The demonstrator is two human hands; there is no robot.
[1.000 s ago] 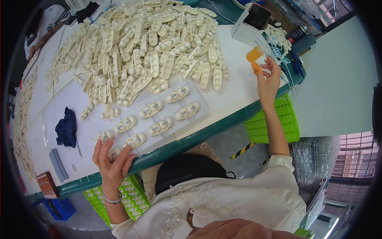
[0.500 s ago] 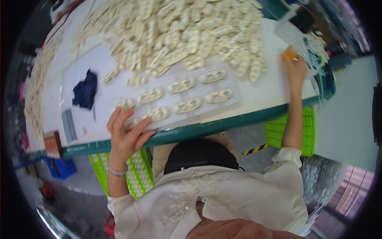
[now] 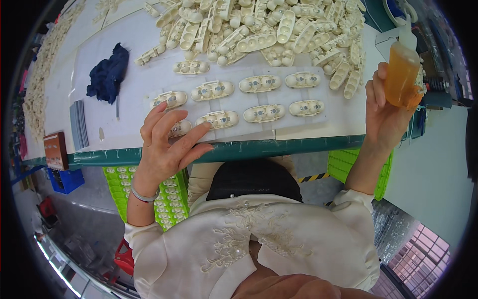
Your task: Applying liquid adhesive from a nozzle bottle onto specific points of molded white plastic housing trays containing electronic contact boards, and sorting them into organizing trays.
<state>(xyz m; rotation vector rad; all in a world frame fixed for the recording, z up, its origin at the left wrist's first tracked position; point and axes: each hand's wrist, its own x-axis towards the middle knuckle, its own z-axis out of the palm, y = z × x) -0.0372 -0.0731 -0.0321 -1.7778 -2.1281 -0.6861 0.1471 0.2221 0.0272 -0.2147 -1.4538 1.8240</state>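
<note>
My right hand [image 3: 384, 117] grips a squeeze bottle [image 3: 402, 67] of amber liquid at the right, held up with its pale nozzle pointing away from me. Something orange is wrapped around the bottle's lower end. My left hand [image 3: 167, 144] is spread over the left end of two rows of cream oval plastic parts [image 3: 261, 113], its fingertips touching or just above the nearest ones. Small grey round pieces sit in the middle of each part. The rows lie on a pale flat sheet [image 3: 318, 89] near the table edge; my fingers partly cover the leftmost parts.
A large heap of similar cream parts [image 3: 259, 42] fills the far table. To the left lie a dark blue cloth [image 3: 107, 74], a grey ridged block [image 3: 78, 124] and a brown box [image 3: 56, 151]. Green trays [image 3: 119, 192] stand below the green table edge [image 3: 239, 151].
My right hand has lifted the amber bottle from the far right of the table, bringing it up. My left hand stays by the leftmost parts. The whole view has shifted and looks closer.
</note>
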